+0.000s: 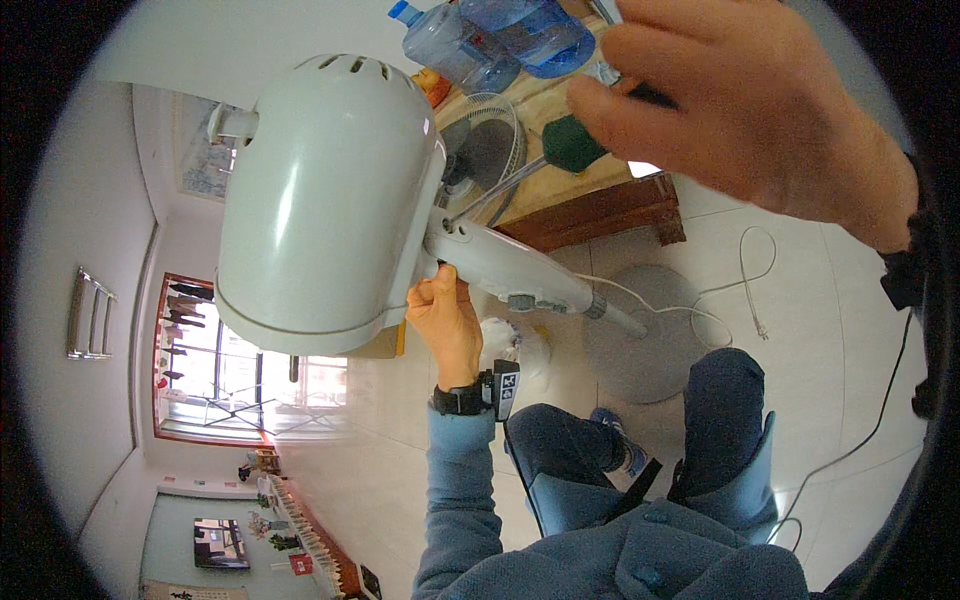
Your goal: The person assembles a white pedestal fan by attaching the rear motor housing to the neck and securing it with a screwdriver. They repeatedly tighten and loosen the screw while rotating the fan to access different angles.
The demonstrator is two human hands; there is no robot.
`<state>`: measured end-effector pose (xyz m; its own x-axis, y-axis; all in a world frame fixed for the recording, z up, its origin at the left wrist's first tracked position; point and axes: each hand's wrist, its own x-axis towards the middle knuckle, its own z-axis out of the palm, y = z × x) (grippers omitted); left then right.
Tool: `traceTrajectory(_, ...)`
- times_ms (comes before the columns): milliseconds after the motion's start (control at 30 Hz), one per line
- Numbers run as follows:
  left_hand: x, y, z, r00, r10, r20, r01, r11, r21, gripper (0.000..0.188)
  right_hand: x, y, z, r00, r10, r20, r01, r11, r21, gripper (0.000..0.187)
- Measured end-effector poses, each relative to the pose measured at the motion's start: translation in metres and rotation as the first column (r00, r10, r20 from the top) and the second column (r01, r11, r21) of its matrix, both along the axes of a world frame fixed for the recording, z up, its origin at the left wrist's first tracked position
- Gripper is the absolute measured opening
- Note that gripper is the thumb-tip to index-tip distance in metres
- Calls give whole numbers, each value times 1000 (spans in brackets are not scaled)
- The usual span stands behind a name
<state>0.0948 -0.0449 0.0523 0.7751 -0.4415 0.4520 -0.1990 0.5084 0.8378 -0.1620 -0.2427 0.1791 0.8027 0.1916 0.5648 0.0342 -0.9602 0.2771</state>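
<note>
White fan housing [320, 210], rounded, vented at the upper end: at 10 o'clock, joined to a neck [500, 258] slanting through the centre toward 4 o'clock. Dark knob [521, 302] on the neck's underside. Grey round base [650, 367]: at 4 o'clock, on the floor.

Screwdriver [573, 145], green-handled: at 1 o'clock, shaft aimed toward 7 o'clock, tip at a hole in the neck, close by the housing. Depth of seating: not possible to make out.

Right hand [740, 110]: at 2 o'clock, apart from the left, fingers curled at the handle; whether clamped on it or merely touching, unclear.

Left hand [447, 325]: just off centre toward 8 o'clock, thumb and fingers drawn together on the neck's underside, beside the housing; any small part between them hidden.

Handling, as judged: best done with shaft in line with the hole, firm pressure along it before any twist, then short, even turns. Pause at the first slip. Left-hand support best kept firm, in view of a bulky housing likely to swing or droop under load.

Surroundings: wooden table [615, 215] at 1 o'clock; blue water bottles [535, 40] at 12, wire grille [490, 145] below; pale plug [762, 331] at 3, on the floor.
</note>
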Motion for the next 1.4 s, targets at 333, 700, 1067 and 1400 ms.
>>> traceTrajectory(333, -1, 0, 1, 998, -50, -49, 51, 999, 10, 20, 5, 3, -1, 827, -69, -558, 531, 423, 734, 26)
traceTrajectory(700, -2, -2, 1, 990, -132, -54, 129, 990, -57, 16, 2, 4, -10, 998, -68, -9, 68, 968, 243, 24)
traceTrajectory(1067, -3, -3, -1, 983, -174, -60, 170, 983, -69, 15, 18, -3, -10, 955, 28, 295, 98, 909, -405, 21)
traceTrajectory(1400, -13, -7, 6, 988, -66, -143, 61, 997, -40, 16, 10, -10, -4, 748, 155, -645, 527, 451, 720, 32)
